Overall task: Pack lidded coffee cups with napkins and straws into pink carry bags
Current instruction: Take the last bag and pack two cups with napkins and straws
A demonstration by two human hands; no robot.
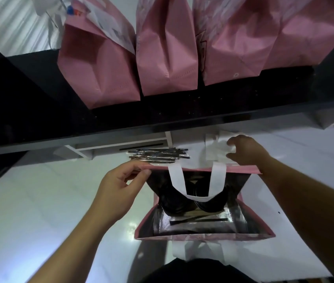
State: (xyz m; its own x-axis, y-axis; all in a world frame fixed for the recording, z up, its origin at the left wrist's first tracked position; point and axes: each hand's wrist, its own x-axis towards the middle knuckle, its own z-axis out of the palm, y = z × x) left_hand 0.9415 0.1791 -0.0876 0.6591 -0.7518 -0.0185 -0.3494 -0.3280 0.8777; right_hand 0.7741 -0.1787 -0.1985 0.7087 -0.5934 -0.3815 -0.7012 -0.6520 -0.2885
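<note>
White worktop [39, 201], centre: open pink carry bag [252, 221] with two black-lidded cups [174, 201] inside, left hand [119, 188] pinching its far rim; napkin stack [217, 150] just beyond, directly under the nearer right hand [245, 150], fingers curled onto it; straws [158, 155] left of the napkins.

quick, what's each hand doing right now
Left hand: pinching the far rim of the open pink bag.
Right hand: fingers curled at the white napkins; cannot tell whether it holds one.

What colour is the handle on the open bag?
White handle on the pink open bag, head view.
</note>
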